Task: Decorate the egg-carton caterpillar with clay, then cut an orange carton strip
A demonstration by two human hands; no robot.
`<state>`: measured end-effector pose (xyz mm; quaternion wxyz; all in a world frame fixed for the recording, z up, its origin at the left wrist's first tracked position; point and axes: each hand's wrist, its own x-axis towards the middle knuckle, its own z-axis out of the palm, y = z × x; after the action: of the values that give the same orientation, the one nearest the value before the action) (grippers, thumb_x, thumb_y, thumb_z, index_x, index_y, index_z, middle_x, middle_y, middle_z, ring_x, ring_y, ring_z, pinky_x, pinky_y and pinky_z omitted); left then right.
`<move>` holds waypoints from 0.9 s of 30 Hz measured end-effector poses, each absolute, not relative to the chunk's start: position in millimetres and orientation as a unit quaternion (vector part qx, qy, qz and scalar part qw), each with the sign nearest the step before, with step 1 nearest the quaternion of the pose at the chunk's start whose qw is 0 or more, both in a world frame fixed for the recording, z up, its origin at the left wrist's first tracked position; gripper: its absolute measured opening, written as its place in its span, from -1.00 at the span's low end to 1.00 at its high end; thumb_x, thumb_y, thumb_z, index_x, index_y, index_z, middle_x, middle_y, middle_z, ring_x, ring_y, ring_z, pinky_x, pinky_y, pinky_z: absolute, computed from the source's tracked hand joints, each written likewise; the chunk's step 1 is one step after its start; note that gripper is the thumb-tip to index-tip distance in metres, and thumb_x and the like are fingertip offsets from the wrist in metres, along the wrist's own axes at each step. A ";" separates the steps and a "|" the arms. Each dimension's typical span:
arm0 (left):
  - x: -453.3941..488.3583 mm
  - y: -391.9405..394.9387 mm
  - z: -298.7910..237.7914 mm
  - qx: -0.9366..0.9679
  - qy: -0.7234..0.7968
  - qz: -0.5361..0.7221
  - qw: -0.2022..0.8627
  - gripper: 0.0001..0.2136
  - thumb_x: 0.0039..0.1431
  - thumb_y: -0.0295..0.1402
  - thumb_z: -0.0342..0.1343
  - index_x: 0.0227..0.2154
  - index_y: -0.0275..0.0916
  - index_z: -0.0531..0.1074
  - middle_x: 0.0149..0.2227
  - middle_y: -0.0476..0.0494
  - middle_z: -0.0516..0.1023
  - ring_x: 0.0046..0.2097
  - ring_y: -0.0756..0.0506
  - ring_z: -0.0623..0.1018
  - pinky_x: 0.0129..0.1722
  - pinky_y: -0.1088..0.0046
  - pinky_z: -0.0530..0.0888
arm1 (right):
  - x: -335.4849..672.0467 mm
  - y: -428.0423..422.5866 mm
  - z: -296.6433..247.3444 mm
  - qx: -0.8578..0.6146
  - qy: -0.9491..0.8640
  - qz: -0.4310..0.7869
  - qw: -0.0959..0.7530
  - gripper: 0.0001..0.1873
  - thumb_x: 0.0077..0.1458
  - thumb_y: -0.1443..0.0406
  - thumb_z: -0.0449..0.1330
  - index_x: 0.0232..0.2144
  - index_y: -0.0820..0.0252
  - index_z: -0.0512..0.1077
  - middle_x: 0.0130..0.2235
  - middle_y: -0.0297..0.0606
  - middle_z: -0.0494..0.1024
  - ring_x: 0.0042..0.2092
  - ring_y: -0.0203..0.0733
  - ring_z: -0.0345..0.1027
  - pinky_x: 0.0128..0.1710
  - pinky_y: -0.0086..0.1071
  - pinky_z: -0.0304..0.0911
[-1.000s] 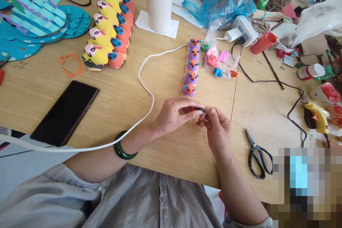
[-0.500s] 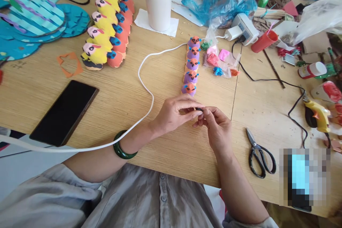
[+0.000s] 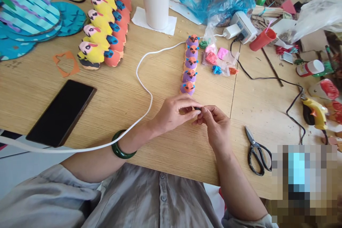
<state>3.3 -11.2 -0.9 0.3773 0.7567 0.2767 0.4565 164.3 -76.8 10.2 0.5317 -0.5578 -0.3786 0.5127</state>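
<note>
Lump (image 3: 197, 108), black and small, is sitting between left hand (image 3: 171, 113) and right hand (image 3: 217, 127) | both are pinching it | its long side is running from hand to hand | purple row (image 3: 190, 63) is lying just past, nearer left hand

We record a bench (image 3: 125, 92) with a light wood-grain top, crossed by a thin dark seam (image 3: 234, 85) right of centre. We note faint handwritten marks (image 3: 11, 64) near its left side. Light is soft, paler towards the right. Below the left front edge we observe a pale, lined surface (image 3: 21, 167); whether floor or furniture, we cannot determine.
</note>
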 end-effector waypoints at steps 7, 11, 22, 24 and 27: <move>4.1 -11.3 0.6 0.635 0.342 0.481 0.498 -0.83 0.30 -0.38 0.23 -0.12 -0.31 0.62 -0.29 -0.12 0.65 -0.39 0.03 0.60 -0.39 0.56 0.58 | 162.1 -75.0 15.7 -0.551 -0.318 0.487 0.598 -0.74 0.17 0.07 0.34 -0.37 0.14 0.54 -0.43 -0.39 0.49 -0.49 -0.38 0.27 -0.46 -0.40 0.47; 3.2 -10.6 2.6 0.568 0.337 0.475 0.581 -0.69 0.32 -0.32 0.21 0.07 -0.29 0.56 -0.33 -0.07 0.67 -0.45 0.05 0.62 -0.35 0.54 0.61 | 163.0 -71.8 17.7 -0.540 -0.299 0.527 0.585 -0.69 0.17 0.04 0.31 -0.34 0.16 0.58 -0.42 -0.36 0.51 -0.49 -0.37 0.29 -0.49 -0.39 0.46; 4.9 -13.2 12.2 0.489 0.347 0.434 0.672 -0.81 0.23 -0.28 0.28 -0.22 -0.32 0.64 -0.42 -0.06 0.63 -0.40 0.00 0.62 -0.32 0.47 0.62 | 165.2 -74.3 14.6 -0.561 -0.336 0.505 0.563 -0.61 0.18 0.02 0.33 -0.51 0.16 0.46 -0.58 -0.49 0.28 -0.56 -0.40 0.13 -0.47 -0.41 0.44; 5.6 -16.4 13.1 0.527 0.322 0.398 0.678 -0.81 0.27 -0.30 0.23 -0.19 -0.31 0.63 -0.50 -0.01 0.56 -0.52 0.05 0.53 -0.49 0.54 0.51 | 167.4 -74.8 12.7 -0.572 -0.353 0.493 0.552 -0.58 0.23 0.01 0.28 -0.52 0.16 0.46 -0.59 -0.47 0.28 -0.58 -0.41 0.13 -0.47 -0.42 0.41; 5.8 -22.2 16.5 0.644 0.266 0.363 0.619 -0.83 0.29 -0.39 0.15 -0.20 -0.28 0.65 -0.48 -0.04 0.56 -0.53 0.07 0.44 -0.56 0.57 0.38 | 169.9 -75.1 11.3 -0.585 -0.360 0.452 0.569 -0.67 0.20 0.05 0.32 -0.45 0.14 0.51 -0.52 -0.41 0.41 -0.51 -0.38 0.26 -0.45 -0.45 0.36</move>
<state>5.8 -22.2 16.5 0.6190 0.6438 0.2658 0.3628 169.9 -75.1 11.3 0.5695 -0.5848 -0.3599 0.4519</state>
